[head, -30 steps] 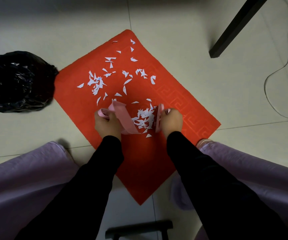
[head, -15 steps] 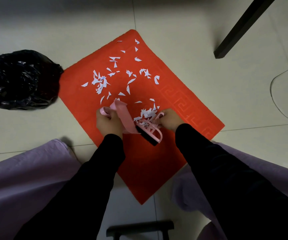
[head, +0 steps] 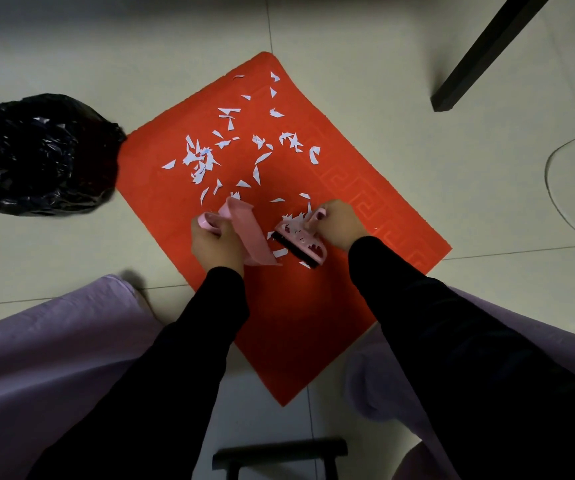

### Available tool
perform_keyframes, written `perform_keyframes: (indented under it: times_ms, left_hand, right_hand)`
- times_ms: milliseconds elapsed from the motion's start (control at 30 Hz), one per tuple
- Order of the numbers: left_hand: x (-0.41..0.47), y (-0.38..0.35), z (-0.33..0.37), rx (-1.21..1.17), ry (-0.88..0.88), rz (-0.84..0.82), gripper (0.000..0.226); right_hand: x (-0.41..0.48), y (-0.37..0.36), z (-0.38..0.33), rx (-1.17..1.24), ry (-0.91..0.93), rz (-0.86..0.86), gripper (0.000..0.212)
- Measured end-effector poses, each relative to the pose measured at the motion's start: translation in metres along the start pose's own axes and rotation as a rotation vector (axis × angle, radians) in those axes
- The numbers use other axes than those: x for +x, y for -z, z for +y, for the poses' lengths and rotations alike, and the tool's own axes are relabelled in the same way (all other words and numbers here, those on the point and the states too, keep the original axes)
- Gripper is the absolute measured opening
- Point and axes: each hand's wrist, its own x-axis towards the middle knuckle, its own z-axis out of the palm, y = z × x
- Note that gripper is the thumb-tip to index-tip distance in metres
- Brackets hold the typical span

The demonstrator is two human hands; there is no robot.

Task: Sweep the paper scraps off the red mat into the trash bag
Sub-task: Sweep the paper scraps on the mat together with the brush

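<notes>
Dozens of white scraps (head: 194, 157) lie scattered over the far half of the red mat (head: 296, 306), which sits skewed on the pale tiled floor (head: 71, 46) with one corner pointing toward us. A thicker cluster lies toward the mat's left side, with looser bits spread up to its far corner.

Our left hand (head: 215, 245) holds a pink dustpan (head: 248, 233), fingers curled tight round its handle. The pan is tilted, its lip down on the mat and facing right. Our right hand (head: 339, 225) holds a small pink brush (head: 299, 240), fingers clamped on the handle end. The brush's black bristles point toward the pan's lip, just beside it. A few scraps lie in the narrow gap between bristles and lip, several cling to the top of the brush, and a few more lie just beyond it.

The black bag (head: 40, 154) sits on the floor just beside the mat's left corner; we cannot tell whether the two touch. It stands well apart from both hands.

Black sleeves cover our arms to the wrists, and purple cloth (head: 54, 341) spreads at both lower sides. A dark leg (head: 486, 53) slants in at the upper right, a thin cable (head: 552, 161) loops across the floor near it, and a dark bar (head: 279, 452) shows at the bottom edge.
</notes>
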Motion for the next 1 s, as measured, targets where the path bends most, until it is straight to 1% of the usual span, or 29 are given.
perform_keyframes:
  times_ms: [167,300,467,633,733,900,1000]
  left_hand:
    - [0.003,0.006,-0.001,0.002,-0.015,0.017,0.026]
    - [0.009,0.01,-0.005,0.011,-0.034,0.03,0.024]
    - [0.008,0.008,-0.005,0.012,-0.01,0.041,0.025]
    - [0.004,0.008,-0.001,0.046,-0.004,0.051,0.027]
    - [0.008,0.011,-0.003,0.03,-0.01,0.042,0.024]
    - [0.013,0.013,-0.003,0.017,-0.014,0.032,0.027]
    - [0.013,0.011,-0.002,0.002,0.0,0.024,0.027]
  right_hand:
    - [-0.004,-0.023,-0.001,-0.048,-0.011,-0.099,0.021]
    - [0.001,-0.019,0.0,-0.108,0.019,-0.039,0.023]
    - [0.004,-0.01,-0.001,-0.087,0.054,0.012,0.018]
    - [-0.002,-0.023,-0.011,-0.127,0.051,-0.096,0.022]
    - [0.002,-0.025,-0.006,-0.18,0.055,-0.064,0.021]
    - [0.007,-0.011,-0.001,-0.145,0.076,0.014,0.017]
    - [0.005,-0.01,-0.005,-0.135,0.096,-0.022,0.018]
